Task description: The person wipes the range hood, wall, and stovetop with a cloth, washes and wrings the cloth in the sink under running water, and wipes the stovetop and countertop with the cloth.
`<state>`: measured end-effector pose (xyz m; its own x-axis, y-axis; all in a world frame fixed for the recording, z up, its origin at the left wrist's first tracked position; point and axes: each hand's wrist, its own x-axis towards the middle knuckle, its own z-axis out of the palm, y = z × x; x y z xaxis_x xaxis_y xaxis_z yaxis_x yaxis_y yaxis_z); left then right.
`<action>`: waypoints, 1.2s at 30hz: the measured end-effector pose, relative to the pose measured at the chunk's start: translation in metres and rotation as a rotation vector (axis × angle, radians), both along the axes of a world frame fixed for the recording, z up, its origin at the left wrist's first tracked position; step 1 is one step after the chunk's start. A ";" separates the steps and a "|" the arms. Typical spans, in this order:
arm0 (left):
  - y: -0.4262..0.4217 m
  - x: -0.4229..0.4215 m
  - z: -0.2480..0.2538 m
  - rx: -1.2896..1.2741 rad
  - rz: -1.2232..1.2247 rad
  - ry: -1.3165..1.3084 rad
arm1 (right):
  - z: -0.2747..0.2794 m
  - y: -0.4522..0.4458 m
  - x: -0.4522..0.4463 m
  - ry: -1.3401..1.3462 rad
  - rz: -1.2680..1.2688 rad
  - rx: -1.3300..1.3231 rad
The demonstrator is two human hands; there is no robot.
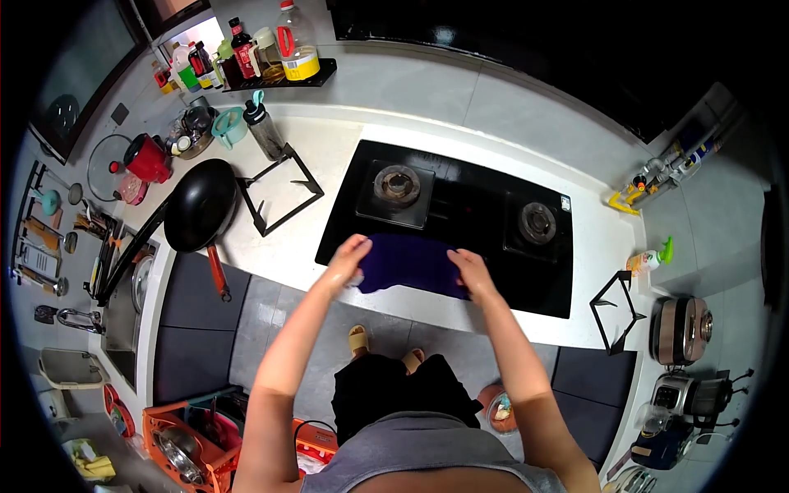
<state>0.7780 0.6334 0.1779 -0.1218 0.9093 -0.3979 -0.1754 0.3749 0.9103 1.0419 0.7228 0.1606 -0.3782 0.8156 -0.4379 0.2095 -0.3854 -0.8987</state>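
A dark purple cloth is stretched between my two hands, above the front edge of the black gas stove. My left hand pinches its left end, and my right hand grips the right end. Behind the cloth are the left burner and, farther right, the right burner, both without their pan supports. One square black pan support lies on the counter left of the stove. Another pan support is on the counter to the right.
A black wok with a wooden handle sits on the left counter, near a grey bottle. Bottles stand on a wall shelf. At right are a spray bottle and a rice cooker. An orange rack stands below left.
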 end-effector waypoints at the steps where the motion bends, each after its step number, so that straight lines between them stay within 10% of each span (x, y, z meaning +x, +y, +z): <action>1: 0.001 0.013 -0.008 -0.008 -0.024 -0.111 | 0.008 -0.010 -0.018 0.020 -0.023 -0.059; 4: 0.001 0.059 -0.022 -0.011 0.066 -0.433 | -0.001 -0.032 -0.055 0.521 0.125 -0.405; 12: 0.050 -0.014 -0.034 0.165 0.088 -0.250 | 0.016 -0.010 -0.021 0.183 0.017 -0.051; 15: 0.071 -0.057 -0.085 0.311 0.290 1.171 | -0.013 -0.006 -0.015 0.138 -0.033 -0.086; 20: 0.083 0.015 -0.154 0.194 -0.054 1.582 | -0.056 -0.006 -0.029 0.141 -0.079 -0.186; 32: 0.184 -0.110 -0.153 0.481 -0.250 1.243 | -0.045 0.056 -0.067 0.121 -0.280 -0.172; 34: 0.201 -0.117 -0.164 0.498 -0.017 0.939 | -0.032 0.075 -0.083 0.204 -0.327 -0.157; 36: 0.212 -0.119 -0.181 0.147 0.397 -0.080 | -0.015 0.098 -0.102 0.290 -0.396 -0.129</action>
